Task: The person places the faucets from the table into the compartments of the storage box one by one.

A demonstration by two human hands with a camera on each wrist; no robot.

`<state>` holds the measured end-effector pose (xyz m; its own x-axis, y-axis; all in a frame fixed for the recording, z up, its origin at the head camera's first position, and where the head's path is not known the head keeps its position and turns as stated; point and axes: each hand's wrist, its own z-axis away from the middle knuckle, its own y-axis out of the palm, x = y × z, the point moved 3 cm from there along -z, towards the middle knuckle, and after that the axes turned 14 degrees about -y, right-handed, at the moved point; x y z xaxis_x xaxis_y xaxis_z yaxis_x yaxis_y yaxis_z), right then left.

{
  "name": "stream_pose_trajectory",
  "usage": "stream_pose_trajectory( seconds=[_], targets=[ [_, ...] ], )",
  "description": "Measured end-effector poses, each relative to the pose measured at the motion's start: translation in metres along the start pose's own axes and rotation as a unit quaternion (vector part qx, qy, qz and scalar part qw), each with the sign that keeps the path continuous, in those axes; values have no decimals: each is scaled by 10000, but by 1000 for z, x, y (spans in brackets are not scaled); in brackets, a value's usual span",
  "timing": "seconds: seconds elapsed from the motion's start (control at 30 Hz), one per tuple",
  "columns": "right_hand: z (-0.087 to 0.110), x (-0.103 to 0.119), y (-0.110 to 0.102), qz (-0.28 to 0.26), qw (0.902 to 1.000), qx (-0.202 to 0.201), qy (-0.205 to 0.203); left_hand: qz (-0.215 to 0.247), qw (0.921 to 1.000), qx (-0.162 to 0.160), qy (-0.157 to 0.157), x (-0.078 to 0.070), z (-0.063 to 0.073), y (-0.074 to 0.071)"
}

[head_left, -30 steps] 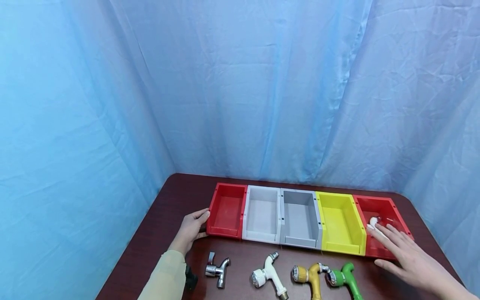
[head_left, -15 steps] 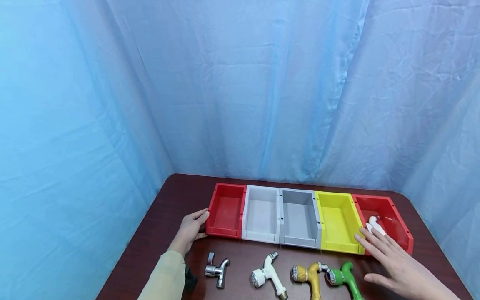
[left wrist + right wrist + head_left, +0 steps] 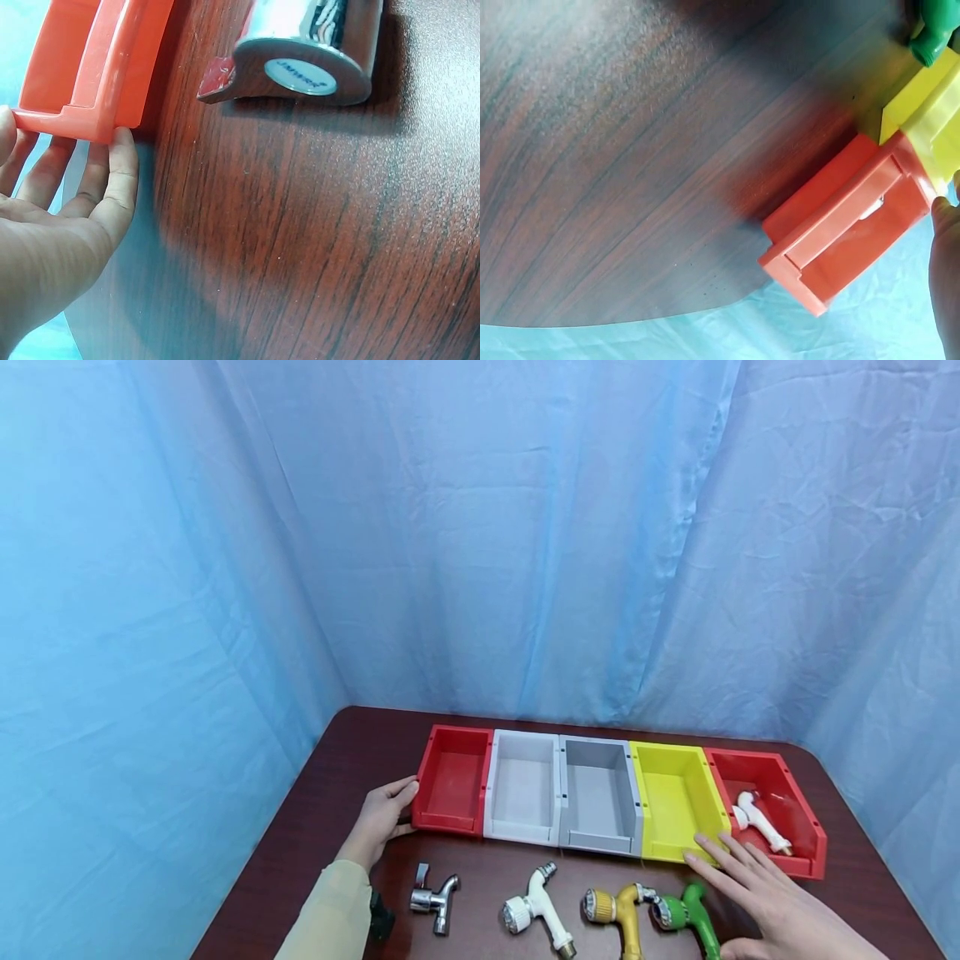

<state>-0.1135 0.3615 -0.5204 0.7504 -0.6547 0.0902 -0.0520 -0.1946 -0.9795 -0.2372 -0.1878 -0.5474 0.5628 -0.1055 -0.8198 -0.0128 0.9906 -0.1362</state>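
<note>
My left hand (image 3: 378, 822) grips the outer side of the left red bin (image 3: 453, 781), its thumb at the rim. In the left wrist view the fingers (image 3: 124, 176) curl up against the bin's corner. My right hand (image 3: 780, 902) holds nothing. Its spread fingers reach over the front of the yellow bin (image 3: 675, 802), and the thumb is close to a green faucet (image 3: 697, 917). A small white faucet (image 3: 763, 827) lies in the right red bin (image 3: 813, 860).
Between the left red and yellow bins stand a white bin (image 3: 523, 789) and a grey bin (image 3: 597, 797). In front lie a chrome faucet (image 3: 435, 902), a white faucet (image 3: 543, 906) and a yellow faucet (image 3: 626, 914). A blue curtain (image 3: 487, 552) surrounds the dark wooden table (image 3: 300, 852).
My right hand has moved left and toward me, from over the right red bin to the yellow bin's front, uncovering the small white faucet. The left hand has stayed on its bin.
</note>
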Motion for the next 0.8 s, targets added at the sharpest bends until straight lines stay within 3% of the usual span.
stream_pose_trajectory(
  seconds=[0.17,0.43,0.8],
  targets=[
    [0,5,5,-66,9996,81,-249,4,10000,9,1,0,0,0],
    [0,15,16,313,9965,570,-532,0,10000,-15,-12,1,-1,-1],
    [1,19,30,339,9933,777,-785,31,10000,23,-18,2,-2,0]
  ],
)
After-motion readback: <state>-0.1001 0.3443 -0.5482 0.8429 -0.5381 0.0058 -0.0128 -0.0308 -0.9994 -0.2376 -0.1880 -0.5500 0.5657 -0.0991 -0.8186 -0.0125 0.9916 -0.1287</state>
